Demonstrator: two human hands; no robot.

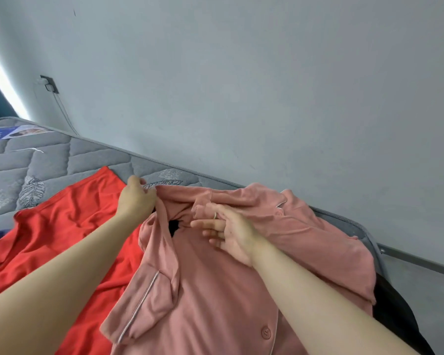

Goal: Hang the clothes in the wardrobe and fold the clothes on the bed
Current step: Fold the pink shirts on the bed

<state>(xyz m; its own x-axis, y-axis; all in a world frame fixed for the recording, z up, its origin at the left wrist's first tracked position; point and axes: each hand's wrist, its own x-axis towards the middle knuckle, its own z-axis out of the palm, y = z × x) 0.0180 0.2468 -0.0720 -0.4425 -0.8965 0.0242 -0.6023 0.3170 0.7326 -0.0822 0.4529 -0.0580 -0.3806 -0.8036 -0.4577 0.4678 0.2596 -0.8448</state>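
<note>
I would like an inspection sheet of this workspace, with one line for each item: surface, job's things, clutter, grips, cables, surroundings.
Surface: grey quilted mattress, no sheet on it.
Job's things: pink shirt lies crumpled, partly over a red garment spread beside it.
Clutter: blue label at the far corner; dark item at the right edge, kind unclear.
Grips: left grip pinches the shirt's upper edge; right grip rests open on the shirt, with a ring on one finger.
Cables: one cable hangs from a wall socket towards the mattress.
Surroundings: grey wall; bright strip on the left.
</note>
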